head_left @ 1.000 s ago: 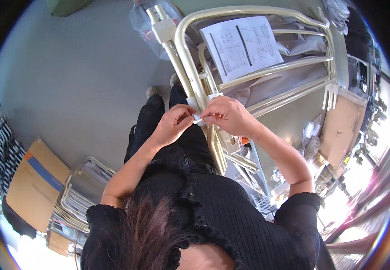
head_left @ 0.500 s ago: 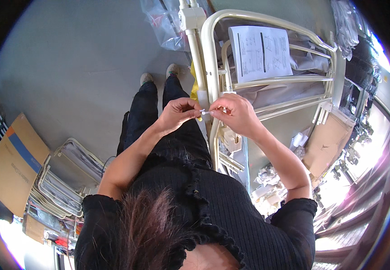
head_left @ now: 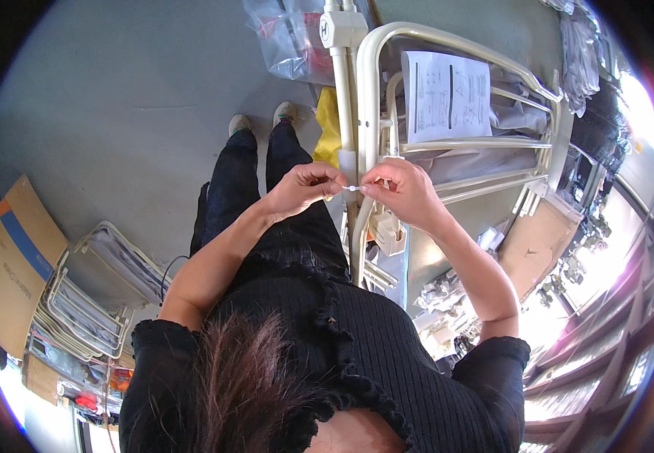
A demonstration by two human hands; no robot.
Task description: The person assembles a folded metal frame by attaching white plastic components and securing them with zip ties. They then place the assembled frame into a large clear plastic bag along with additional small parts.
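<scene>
Left hand (head_left: 300,190): pinches one end of the white piece (head_left: 352,188).
Right hand (head_left: 404,194): pinches the other.
White piece: between the fingertips, near the cream frame (head_left: 369,90); contact unclear.
Drop risk: a loosened pinch could lose it to the floor (head_left: 115,136).

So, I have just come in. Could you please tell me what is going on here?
A person is holding a small white piece, pinched between the left hand and the right hand. In this view, the hands overlap the near left part of a cream tubular frame, where a printed sheet lies. Whether the piece touches the frame, I cannot tell.
</scene>
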